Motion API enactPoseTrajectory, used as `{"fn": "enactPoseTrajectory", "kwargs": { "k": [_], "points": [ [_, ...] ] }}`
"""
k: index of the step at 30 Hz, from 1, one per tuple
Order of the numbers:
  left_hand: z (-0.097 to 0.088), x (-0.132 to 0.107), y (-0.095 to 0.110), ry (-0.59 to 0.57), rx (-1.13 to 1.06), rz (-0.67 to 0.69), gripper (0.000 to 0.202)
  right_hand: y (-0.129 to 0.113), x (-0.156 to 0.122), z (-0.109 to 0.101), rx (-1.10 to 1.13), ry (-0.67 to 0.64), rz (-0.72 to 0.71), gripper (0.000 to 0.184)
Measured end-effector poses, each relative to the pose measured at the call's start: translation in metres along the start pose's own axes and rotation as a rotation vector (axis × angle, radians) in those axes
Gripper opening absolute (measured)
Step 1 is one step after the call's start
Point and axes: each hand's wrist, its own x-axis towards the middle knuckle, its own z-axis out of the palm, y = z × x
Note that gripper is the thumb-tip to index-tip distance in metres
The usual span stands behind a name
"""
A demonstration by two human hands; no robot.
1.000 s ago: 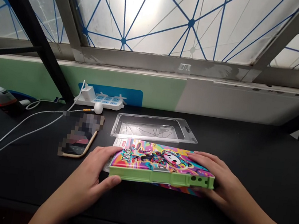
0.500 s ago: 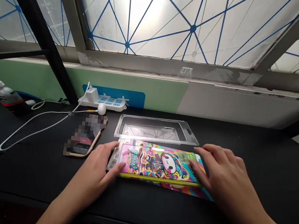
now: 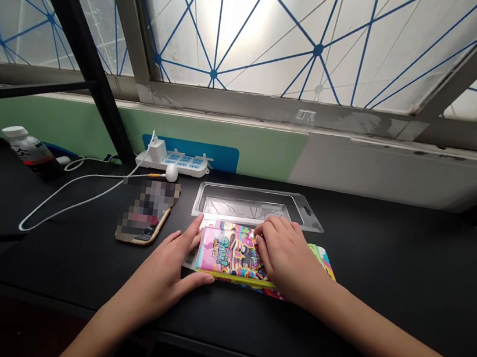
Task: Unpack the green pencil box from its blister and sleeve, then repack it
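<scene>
A flat, brightly printed pencil case with cartoon figures and a yellow-green front edge lies on the desk. Beneath it a colourful backing card sticks out at the right, and part of its barcode shows at the left. My left hand holds the case's left end, thumb along the front edge and fingers at the back corner. Over the case's middle and right lies my right hand, palm down, fingers bent and close together near the rear edge; what its fingertips pinch, if anything, is hidden. Just behind stands a clear plastic package shell.
To the left lies a phone with its screen blurred out. A white cable loops round from the power strip at the wall. A white-capped bottle stands further left. The black desk ends at a front edge.
My right hand has moved left from the pencil case's right end onto its middle, covering the large cartoon face. The left hand's fingers have shifted at the left end. The view has turned slightly left.
</scene>
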Motion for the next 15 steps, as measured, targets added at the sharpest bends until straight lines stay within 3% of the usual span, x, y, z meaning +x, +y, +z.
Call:
{"fn": "enactPoseTrajectory", "kwargs": {
  "k": [4,8,10,12,15],
  "points": [
    [-0.003,0.0,0.004,-0.014,-0.032,-0.025,0.095,-0.001,0.001,-0.001,-0.057,0.193,-0.017,0.021],
    [-0.01,0.001,0.005,-0.041,-0.035,0.01,0.059,-0.008,-0.008,-0.011,-0.105,0.433,-0.137,0.013],
    [-0.012,0.001,0.004,-0.058,-0.05,0.034,0.056,-0.015,-0.021,-0.025,-0.109,0.5,-0.209,0.013],
    [-0.014,0.0,0.003,-0.062,-0.069,0.005,0.06,-0.02,-0.037,-0.043,-0.038,0.459,-0.265,0.013],
    [-0.018,-0.001,0.003,-0.111,-0.077,-0.097,0.062,-0.011,-0.062,-0.068,0.161,0.211,-0.236,0.005]
  ]
}}
